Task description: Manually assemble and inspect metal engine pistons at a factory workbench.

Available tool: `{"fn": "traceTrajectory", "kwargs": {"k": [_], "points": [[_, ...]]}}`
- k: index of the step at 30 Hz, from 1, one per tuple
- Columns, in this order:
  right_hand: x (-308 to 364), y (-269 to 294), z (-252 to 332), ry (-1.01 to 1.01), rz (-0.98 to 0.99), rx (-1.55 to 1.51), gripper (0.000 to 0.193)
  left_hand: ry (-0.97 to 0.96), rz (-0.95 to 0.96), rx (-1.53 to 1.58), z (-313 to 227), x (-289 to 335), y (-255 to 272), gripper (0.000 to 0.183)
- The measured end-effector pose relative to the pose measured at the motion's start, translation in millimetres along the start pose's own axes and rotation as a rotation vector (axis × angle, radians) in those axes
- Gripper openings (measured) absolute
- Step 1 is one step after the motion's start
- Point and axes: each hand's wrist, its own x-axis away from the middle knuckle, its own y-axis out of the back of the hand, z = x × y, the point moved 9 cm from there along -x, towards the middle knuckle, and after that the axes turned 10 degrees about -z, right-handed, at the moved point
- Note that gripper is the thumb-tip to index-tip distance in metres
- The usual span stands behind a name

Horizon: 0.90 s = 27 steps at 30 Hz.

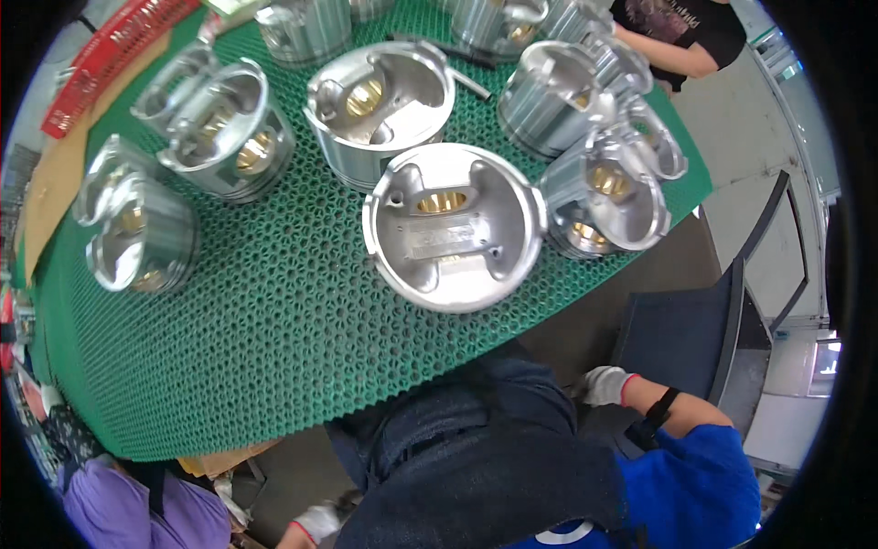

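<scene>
My right hand (604, 386), in a pale glove with a red cuff edge, is low beside my right hip, next to the dark chair. Its fingertips are partly hidden, so its grip is unclear. Down at the lower edge, my left hand (319, 521), gloved alike, is beside my left thigh with its fingers mostly hidden. Neither hand touches the table. Nearest me on the green mat (274, 348) lies a silver engine piston (448, 240), its hollow side and gold-coloured bushing facing up. Another piston (380, 105) stands just behind it.
Several more pistons stand left (146, 233) and right (608, 192). A dark rod (444, 50) and a thin metal pin (471, 84) lie between pistons. A red rack (114, 59) borders the far left. A dark chair (672, 339) is at right. Co-workers are at far right (681, 41) and lower left (142, 503).
</scene>
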Motion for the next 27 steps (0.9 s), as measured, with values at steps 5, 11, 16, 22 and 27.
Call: {"fn": "traceTrajectory", "kwargs": {"k": [5,11,16,22,27], "points": [[10.7,192.4,106.3,-0.254,-0.295,0.021,0.034,-0.406,-0.31,-0.033,-203.4,86.9,108.8,0.032],[114.2,377.4,209.1,0.399,-0.931,-0.172,0.035,-1.074,-1.054,-0.64,-397.0,219.6,131.2,0.042],[164.4,499.4,244.6,0.463,-1.274,-0.166,0.035,-1.243,-1.064,-0.923,-492.2,194.6,150.4,0.048],[129.6,578.8,224.3,0.335,-1.255,-0.115,0.032,-1.042,-0.91,-1.244,-584.2,102.7,157.2,0.055],[139.0,565.5,215.3,0.512,-1.452,0.027,0.034,-0.769,-0.796,-1.318,-602.9,35.0,165.7,0.063]]}}
